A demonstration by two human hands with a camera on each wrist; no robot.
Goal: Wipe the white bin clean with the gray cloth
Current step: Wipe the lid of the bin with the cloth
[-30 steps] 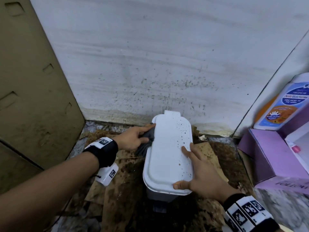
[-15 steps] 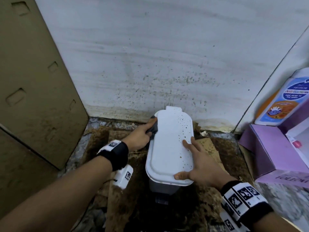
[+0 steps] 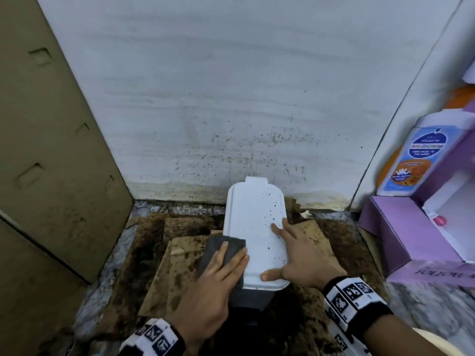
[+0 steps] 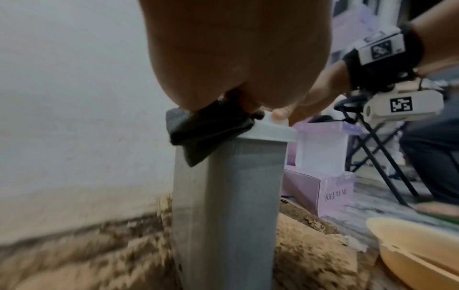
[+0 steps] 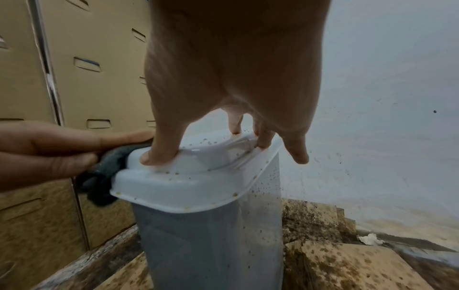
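Note:
The white bin (image 3: pixel 253 217) stands on the floor against the wall, its lid speckled with brown spots along the right side. My left hand (image 3: pixel 231 258) lies flat on the gray cloth (image 3: pixel 218 246) and presses it on the lid's near-left edge. The cloth (image 4: pixel 198 133) drapes over that edge and down the bin's gray side (image 4: pixel 228 206). My right hand (image 3: pixel 282 253) rests spread on the lid's right half, thumb near the front rim. In the right wrist view the thumb (image 5: pixel 159 155) presses the lid and the fingers reach its right rim.
A brown cardboard panel (image 3: pixel 51 150) leans at the left. Stained cardboard sheets (image 3: pixel 180 265) cover the floor around the bin. A purple box (image 3: pixel 401 240) and a labelled bottle (image 3: pixel 416 160) stand at the right. A beige basin (image 4: pixel 410 245) lies near.
My left hand has slid the cloth from the lid's far-left edge back to its near-left edge and now lies flat on it. The right hand has stayed on the lid.

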